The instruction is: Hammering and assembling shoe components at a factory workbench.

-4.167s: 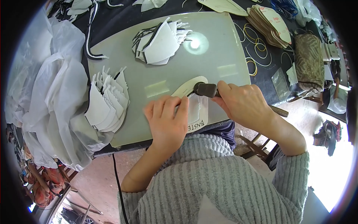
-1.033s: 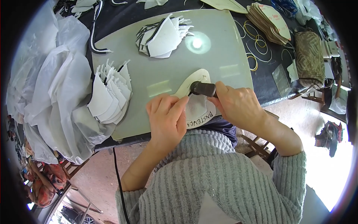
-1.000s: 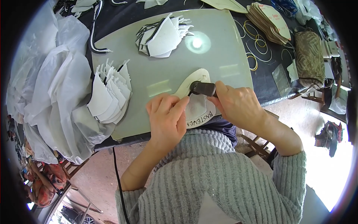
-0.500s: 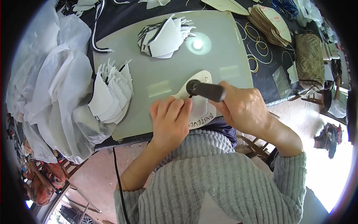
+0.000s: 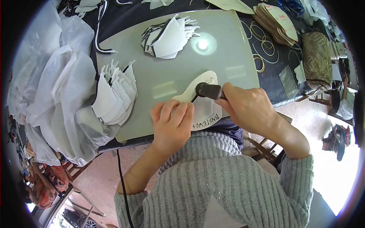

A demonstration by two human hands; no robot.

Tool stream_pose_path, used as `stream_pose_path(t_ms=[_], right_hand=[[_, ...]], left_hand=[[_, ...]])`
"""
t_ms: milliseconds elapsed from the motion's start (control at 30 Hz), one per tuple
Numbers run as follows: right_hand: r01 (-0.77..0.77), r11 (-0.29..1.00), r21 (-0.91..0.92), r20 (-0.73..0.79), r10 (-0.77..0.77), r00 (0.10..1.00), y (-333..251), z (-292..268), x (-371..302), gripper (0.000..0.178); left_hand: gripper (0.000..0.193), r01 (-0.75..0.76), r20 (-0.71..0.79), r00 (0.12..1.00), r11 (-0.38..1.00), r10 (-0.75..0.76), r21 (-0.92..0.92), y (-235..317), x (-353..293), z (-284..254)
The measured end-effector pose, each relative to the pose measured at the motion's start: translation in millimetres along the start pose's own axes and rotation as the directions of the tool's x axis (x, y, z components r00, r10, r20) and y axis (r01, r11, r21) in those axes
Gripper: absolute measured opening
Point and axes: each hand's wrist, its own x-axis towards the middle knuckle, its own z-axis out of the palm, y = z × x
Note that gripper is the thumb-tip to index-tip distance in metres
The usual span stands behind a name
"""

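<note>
My right hand (image 5: pixel 249 108) is closed around a hammer (image 5: pixel 211 91) with a dark head. The hammer's round end is over a small white piece with a black edge (image 5: pixel 203 108), and I cannot tell whether it touches. That piece lies on a cream pattern board (image 5: pixel 183 96) with a rounded top and handwriting along its lower edge. My left hand (image 5: pixel 173 123) has its fingers bent and close together, holding the white piece down at its left edge; the thumb is hidden. Under the board is a grey-green work plate (image 5: pixel 133 41).
Stacked white pieces (image 5: pixel 169 40) lie at the plate's far side, and another stack (image 5: pixel 114 98) at its left. A big clear plastic bag (image 5: pixel 61 91) fills the left. Brown-edged boards (image 5: pixel 275 24), yellow and white cord loops (image 5: pixel 262 47) and a patterned roll (image 5: pixel 316 60) lie right.
The hammer's head has shifted slightly right and looks more level and sharper. My left hand has slid a little left, while the white piece stays on the board.
</note>
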Motion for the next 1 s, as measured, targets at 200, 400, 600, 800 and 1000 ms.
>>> stream_pose_path(t_ms=[200, 400, 600, 800, 1000], right_hand=[[0.008, 0.999, -0.042, 0.108, -0.004, 0.994, -8.6, 3.3, -4.2, 0.032], [-0.034, 0.997, -0.066, 0.152, 0.044, 0.987, -8.0, 11.7, -2.3, 0.033], [-0.017, 0.996, -0.084, 0.136, 0.028, 0.990, -2.0, 17.0, -6.7, 0.033], [0.065, 0.997, 0.041, -0.112, -0.060, 0.992, -5.8, 1.4, 2.2, 0.032], [0.058, 0.998, 0.031, 0.134, -0.061, 0.989, -8.9, 0.9, 5.0, 0.031]], left_hand=[[0.026, -0.011, -0.010, 1.000, 1.000, 0.010, -0.013, 1.1, 1.7, -0.8], [0.025, 0.001, -0.015, 1.000, 1.000, -0.001, -0.016, 1.8, 2.8, -1.0], [0.026, 0.149, 0.067, 0.988, 0.954, -0.136, -0.261, -9.2, 3.8, -10.2], [0.025, 0.020, 0.028, 1.000, 0.982, -0.015, -0.186, -10.0, 3.1, -8.5], [0.025, 0.012, 0.010, 1.000, 0.986, -0.011, -0.168, -10.3, 0.3, -7.5]])
